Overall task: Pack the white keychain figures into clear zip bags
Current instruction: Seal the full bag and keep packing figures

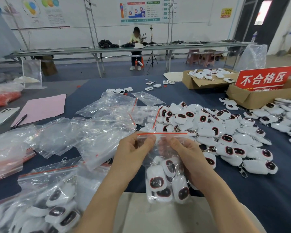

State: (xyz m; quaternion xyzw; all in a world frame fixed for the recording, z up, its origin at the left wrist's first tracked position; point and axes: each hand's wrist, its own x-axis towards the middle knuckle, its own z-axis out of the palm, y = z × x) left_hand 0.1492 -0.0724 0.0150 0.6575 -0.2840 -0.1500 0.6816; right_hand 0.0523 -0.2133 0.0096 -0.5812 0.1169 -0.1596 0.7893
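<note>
Dark blue cloth covers the worktable (242, 190) in a long workshop. Posters hang on the white wall, and another person (136, 47) sits at a far bench.

The head camera looks down on both hands meeting at the near edge. The left hand (133, 152) and right hand (180, 153) each pinch the top of one zip bag (155, 158), thumbs in front and fingers curled behind, just under its red seal strip (161, 133). The bag hangs upright, so the white keychain figures (156, 181) already inside sit at the bottom, clear of the mouth. Whether the strip is pressed shut I cannot tell. This grip suits either running the seal closed or pulling it apart, and with several figures loaded, closing seems the likelier step.

The layout appears set for short reaches. The loose heap of figures (225, 132) lies just beside the right hand. The empty bags (104, 118) sprawl to the left and beyond. Filled bags (57, 204) pile at the near left, probably where this one goes next.

Two cardboard boxes stand at the far right. One holds more figures (200, 82); the other (252, 96) carries a red sign (264, 78), seemingly for rejects. A pink sheet (42, 108), a pen (19, 121) and a phone (3, 116) lie at the far left, away from the packing.
</note>
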